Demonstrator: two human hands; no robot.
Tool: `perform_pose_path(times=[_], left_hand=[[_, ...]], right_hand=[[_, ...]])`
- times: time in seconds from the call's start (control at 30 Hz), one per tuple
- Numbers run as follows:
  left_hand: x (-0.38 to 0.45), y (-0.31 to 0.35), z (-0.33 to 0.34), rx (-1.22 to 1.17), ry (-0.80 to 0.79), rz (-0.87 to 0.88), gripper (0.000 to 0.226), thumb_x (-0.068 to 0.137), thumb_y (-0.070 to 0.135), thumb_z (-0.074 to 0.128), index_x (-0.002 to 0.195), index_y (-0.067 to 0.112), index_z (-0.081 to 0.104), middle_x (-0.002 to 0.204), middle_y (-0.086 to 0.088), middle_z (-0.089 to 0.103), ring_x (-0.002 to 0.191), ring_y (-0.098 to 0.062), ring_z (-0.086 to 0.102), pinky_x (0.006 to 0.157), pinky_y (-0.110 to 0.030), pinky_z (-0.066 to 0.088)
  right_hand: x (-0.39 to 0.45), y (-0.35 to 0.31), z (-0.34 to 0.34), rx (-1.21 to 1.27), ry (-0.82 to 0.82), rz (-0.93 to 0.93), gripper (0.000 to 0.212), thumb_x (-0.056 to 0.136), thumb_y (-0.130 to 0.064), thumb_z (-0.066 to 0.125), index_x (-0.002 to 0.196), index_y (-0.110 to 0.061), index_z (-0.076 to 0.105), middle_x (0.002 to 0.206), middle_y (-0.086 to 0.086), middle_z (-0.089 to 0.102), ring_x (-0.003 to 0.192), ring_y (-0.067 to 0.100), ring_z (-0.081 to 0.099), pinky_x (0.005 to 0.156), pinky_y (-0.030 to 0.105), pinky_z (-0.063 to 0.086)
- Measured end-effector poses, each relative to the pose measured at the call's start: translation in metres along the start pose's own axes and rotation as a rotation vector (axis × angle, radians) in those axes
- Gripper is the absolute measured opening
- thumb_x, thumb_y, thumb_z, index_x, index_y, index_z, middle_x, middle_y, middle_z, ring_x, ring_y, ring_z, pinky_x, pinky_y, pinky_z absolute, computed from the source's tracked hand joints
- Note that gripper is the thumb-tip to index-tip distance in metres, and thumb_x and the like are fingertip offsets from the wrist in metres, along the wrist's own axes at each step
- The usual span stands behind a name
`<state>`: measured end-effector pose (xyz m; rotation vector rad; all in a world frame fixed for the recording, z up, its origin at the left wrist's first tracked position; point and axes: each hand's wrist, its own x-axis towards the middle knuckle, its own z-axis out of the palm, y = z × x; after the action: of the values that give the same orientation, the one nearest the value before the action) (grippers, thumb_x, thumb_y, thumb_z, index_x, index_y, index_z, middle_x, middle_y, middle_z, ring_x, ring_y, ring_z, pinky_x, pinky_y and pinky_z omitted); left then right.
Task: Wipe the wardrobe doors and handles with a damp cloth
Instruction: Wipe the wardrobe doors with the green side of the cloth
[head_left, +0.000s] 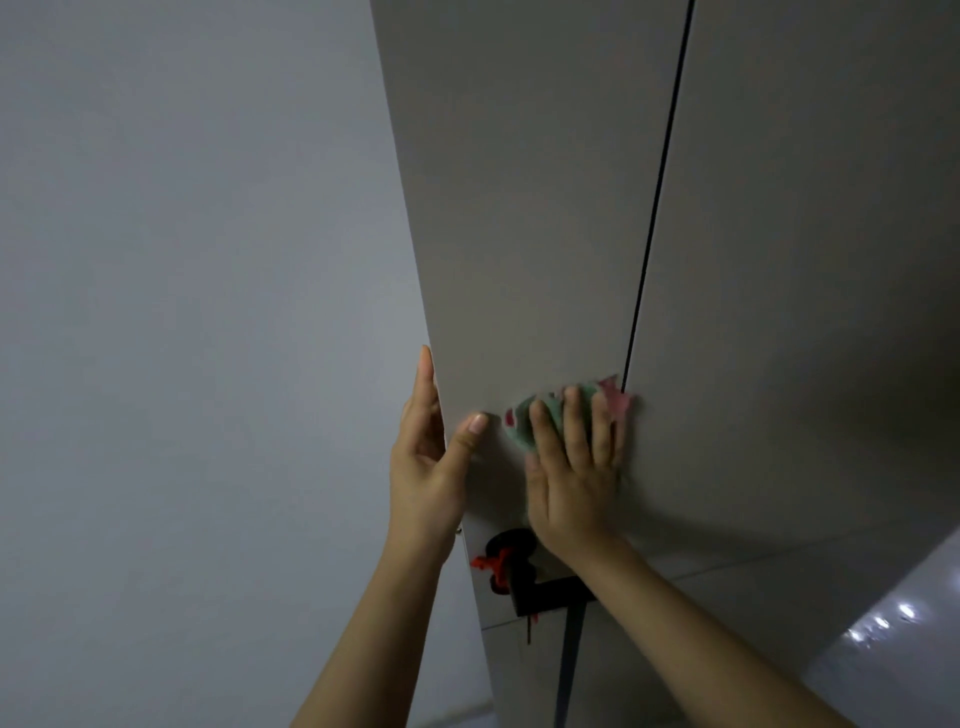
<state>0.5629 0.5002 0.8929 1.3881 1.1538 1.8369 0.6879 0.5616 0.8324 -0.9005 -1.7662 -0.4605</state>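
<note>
A tall grey-beige wardrobe door (519, 218) rises in front of me, with a second door (805, 260) to its right across a dark vertical gap. My right hand (571, 467) lies flat with straight fingers, pressing a green and pink cloth (550, 410) against the left door just beside the gap. My left hand (431, 452) holds the left door's outer edge, fingers behind the edge and thumb on the front face. A dark handle (545, 597) with a red tag sits below my right wrist, partly hidden by the forearm.
A plain grey wall (197, 312) fills the left side. A horizontal seam crosses the doors below the handle. A glossy surface (893, 649) with light reflections shows at the lower right.
</note>
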Motion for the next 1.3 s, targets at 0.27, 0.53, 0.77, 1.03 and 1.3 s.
perform_pose_path(times=[0.27,0.53,0.77,1.03,1.3], left_hand=[[-0.009,-0.004,0.013,-0.004,0.081,-0.054,0.059,0.087,0.037,0.057,0.141,0.016,0.043,0.136,0.004,0.056,0.124,-0.007,0.052,0.097,-0.017,0.044],[-0.012,-0.002,0.013,-0.021,0.091,-0.071,0.054,0.089,0.033,0.054,0.138,0.013,0.046,0.132,0.000,0.059,0.122,-0.013,0.055,0.100,-0.026,0.046],[-0.014,-0.003,0.021,0.034,0.157,-0.092,0.056,0.090,0.041,0.052,0.140,0.019,0.042,0.135,0.004,0.055,0.125,-0.010,0.051,0.104,-0.029,0.044],[-0.013,-0.002,0.020,0.071,0.162,-0.073,0.055,0.090,0.041,0.052,0.140,0.019,0.044,0.134,0.005,0.056,0.125,-0.008,0.051,0.102,-0.026,0.043],[-0.016,-0.002,0.025,0.095,0.212,-0.080,0.056,0.091,0.041,0.049,0.142,0.020,0.041,0.136,0.006,0.054,0.126,-0.007,0.050,0.104,-0.025,0.043]], right_hand=[[-0.001,0.011,-0.003,0.187,0.175,0.564,0.050,0.104,-0.033,0.017,0.149,-0.011,0.017,0.156,0.020,0.009,0.144,0.035,0.000,0.118,0.042,-0.003],[-0.021,-0.028,0.014,0.219,0.108,0.514,0.052,0.104,-0.039,0.012,0.151,-0.028,-0.006,0.159,-0.002,-0.015,0.146,0.021,-0.011,0.118,0.041,-0.003],[0.007,-0.021,0.011,0.338,0.318,0.868,0.055,0.103,-0.034,0.019,0.147,-0.003,0.012,0.156,0.022,0.007,0.145,0.033,0.001,0.118,0.045,0.001],[-0.001,0.006,0.007,0.297,0.308,0.869,0.056,0.102,-0.031,0.023,0.146,0.002,0.016,0.155,0.023,0.008,0.144,0.038,0.004,0.118,0.042,0.001],[-0.020,-0.031,0.011,0.372,0.196,0.860,0.054,0.101,-0.030,0.023,0.146,-0.010,0.002,0.155,0.008,-0.005,0.145,0.021,-0.008,0.119,0.031,-0.005]])
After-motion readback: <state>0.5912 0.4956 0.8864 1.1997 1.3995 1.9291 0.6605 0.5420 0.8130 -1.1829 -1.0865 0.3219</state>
